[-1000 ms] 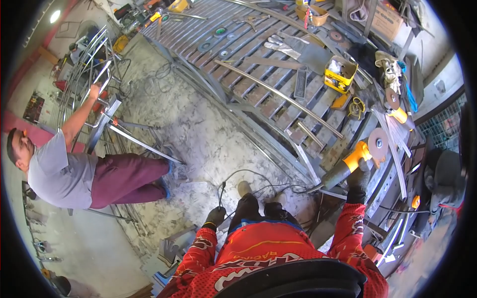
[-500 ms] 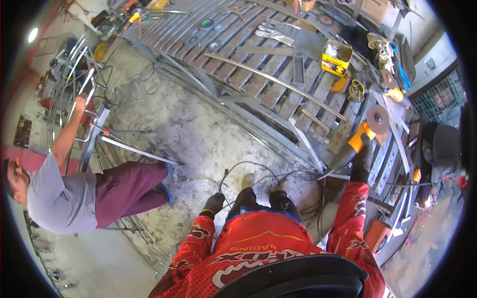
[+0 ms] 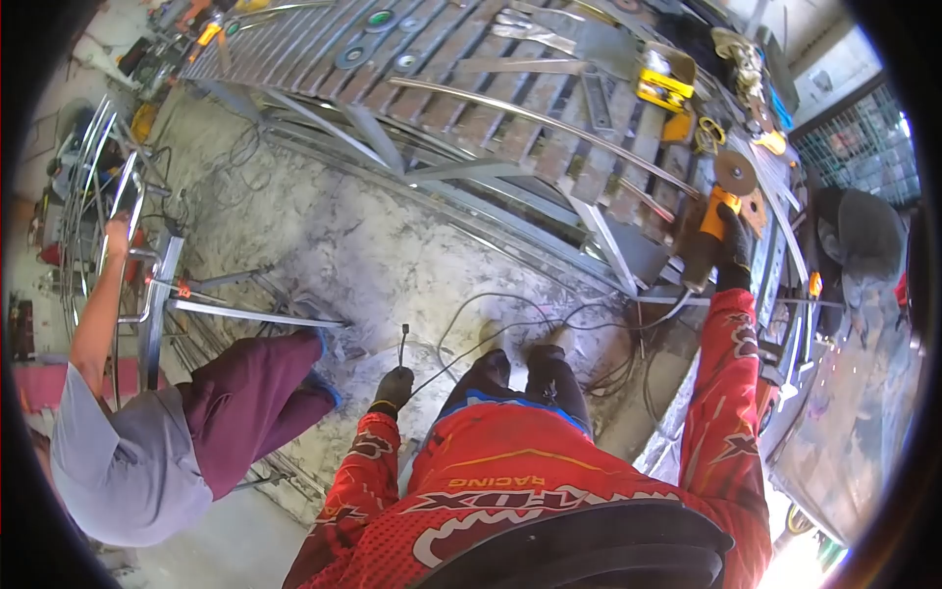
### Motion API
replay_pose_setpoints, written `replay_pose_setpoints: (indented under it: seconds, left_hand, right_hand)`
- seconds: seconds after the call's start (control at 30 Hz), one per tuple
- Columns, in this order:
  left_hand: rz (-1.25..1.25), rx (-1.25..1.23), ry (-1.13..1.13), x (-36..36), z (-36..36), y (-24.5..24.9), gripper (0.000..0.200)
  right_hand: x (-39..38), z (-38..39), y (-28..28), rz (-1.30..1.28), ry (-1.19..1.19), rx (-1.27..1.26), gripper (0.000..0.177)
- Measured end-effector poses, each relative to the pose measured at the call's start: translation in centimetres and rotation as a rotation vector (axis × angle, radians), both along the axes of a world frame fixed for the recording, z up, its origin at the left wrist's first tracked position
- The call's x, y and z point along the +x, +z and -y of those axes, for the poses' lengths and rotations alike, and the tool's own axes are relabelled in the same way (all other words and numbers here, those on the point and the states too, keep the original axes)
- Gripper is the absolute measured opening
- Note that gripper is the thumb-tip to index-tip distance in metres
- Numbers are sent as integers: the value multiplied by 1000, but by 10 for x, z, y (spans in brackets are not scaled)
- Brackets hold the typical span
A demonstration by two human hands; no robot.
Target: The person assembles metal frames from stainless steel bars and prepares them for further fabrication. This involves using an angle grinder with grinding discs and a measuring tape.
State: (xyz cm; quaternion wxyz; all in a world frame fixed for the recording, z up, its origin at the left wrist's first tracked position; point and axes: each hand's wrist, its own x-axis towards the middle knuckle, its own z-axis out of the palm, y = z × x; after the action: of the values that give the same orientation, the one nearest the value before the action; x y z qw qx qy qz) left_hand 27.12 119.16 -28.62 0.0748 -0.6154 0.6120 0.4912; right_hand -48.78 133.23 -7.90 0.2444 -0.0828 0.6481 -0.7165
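In a dark glove, my right hand (image 3: 731, 243) is wrapped round an angle grinder (image 3: 715, 218) with an orange-yellow head. Its brown disc (image 3: 734, 173) points away from me, over the near right corner of the slatted metal table (image 3: 549, 128). A cable (image 3: 670, 312) runs from the grinder's back end down toward the floor. My left hand (image 3: 394, 386), also gloved, is closed round a black cord, and a small dark plug end (image 3: 404, 331) sticks up beyond the fingers. A long curved metal tube (image 3: 549, 126) lies across the slats, its right end close to the grinder.
A person in a grey shirt (image 3: 128, 456) works at my left, one hand on bent shiny tubing (image 3: 120, 196). On the table are a yellow box (image 3: 665, 83), grinding discs (image 3: 351, 55) and gloves (image 3: 535, 31). Loops of cable (image 3: 599, 363) lie near my feet. Dark seat-like objects (image 3: 859, 236) stand right.
My right hand has raised the grinder away from me, turning it more upright at the table corner. My left hand has shifted left, and the plug end now shows above it. The view has turned slightly.
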Motion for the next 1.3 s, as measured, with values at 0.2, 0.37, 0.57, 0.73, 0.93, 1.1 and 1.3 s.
replay_pose_setpoints:
  seconds: [0.2,0.37,0.57,0.73,0.93,1.1,1.3]
  left_hand:
    - [11,28,67,8,18,10,52]
    - [-1,-9,67,10,20,30,52]
    - [-20,16,178,26,-7,4,52]
    - [-357,55,571,-34,-6,80,45]
    - [-602,-100,577,-140,12,194,41]
    - [-629,-472,-115,-207,-5,252,35]
    - [-541,-360,-503,-231,-29,278,31]
  right_hand:
    - [-14,4,0,-119,-3,192,44]
    - [-22,7,2,-80,30,249,48]
    - [-19,14,11,-223,-85,527,53]
    - [-33,0,-17,-347,5,390,61]
    - [57,6,28,-854,-187,470,48]
    - [245,58,68,-342,650,25,34]
    - [351,114,76,494,1090,-188,58]
